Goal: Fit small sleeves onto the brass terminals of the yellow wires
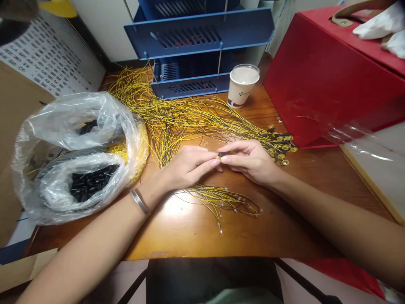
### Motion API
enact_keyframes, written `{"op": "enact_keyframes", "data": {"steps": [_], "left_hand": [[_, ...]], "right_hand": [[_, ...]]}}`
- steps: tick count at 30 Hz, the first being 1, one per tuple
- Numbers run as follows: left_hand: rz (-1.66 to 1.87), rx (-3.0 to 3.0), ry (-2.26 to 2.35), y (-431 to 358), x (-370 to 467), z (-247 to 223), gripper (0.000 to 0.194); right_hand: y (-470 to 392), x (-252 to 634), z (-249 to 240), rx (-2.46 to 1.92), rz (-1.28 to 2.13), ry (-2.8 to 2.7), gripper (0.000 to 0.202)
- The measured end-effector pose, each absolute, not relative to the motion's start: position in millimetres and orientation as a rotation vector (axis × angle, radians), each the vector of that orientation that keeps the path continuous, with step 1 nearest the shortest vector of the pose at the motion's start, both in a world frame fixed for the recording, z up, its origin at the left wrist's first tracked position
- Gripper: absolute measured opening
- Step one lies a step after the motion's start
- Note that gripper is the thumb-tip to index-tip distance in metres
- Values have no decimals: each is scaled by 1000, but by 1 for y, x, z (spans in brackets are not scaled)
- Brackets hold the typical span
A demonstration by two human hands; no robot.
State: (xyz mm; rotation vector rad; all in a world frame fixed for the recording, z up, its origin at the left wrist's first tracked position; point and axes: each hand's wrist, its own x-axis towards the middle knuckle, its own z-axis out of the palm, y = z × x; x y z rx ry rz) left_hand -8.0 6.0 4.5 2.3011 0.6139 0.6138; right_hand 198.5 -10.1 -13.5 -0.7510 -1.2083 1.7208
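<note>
Brown and glossy, the table [196, 247] is filling the middle of the frame and catching light near its front edge. At the frame's centre, a small black piece [225, 154] is lying between the thumb and fingers of the right hand [251, 162], which is pinching it, with a bit of yellow showing at its left end. The left hand [190, 166] is meeting that end, fingertips drawn together; whether they are gripping it, I cannot tell. Just below the hands, clear-tipped wires [232, 198] are fanning toward the right. Above the hands, long yellow and black wires [177, 112] are stretching from the upper left to right of centre, their yellow caps [285, 162] clustering just beside the right hand. At left, clear bags [104, 105] are holding black parts [91, 181]. At upper centre a blue rack [199, 25] is standing, a cup [242, 86] just beside it; a red box [329, 71] is filling the upper right.
</note>
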Motion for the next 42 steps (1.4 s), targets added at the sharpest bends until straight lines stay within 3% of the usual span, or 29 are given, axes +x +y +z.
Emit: {"op": "enact_keyframes", "data": {"steps": [28, 35, 42], "left_hand": [[641, 2288, 594, 18, -11, 2, 41], [588, 2405, 594, 14, -9, 4, 43], [572, 2393, 605, 15, -10, 4, 46]], "right_hand": [[-4, 195, -10, -820, 1633, -1174, 18], [-8, 196, -8, -826, 1855, -972, 18], [-9, 195, -12, -828, 1831, -1030, 19]]}}
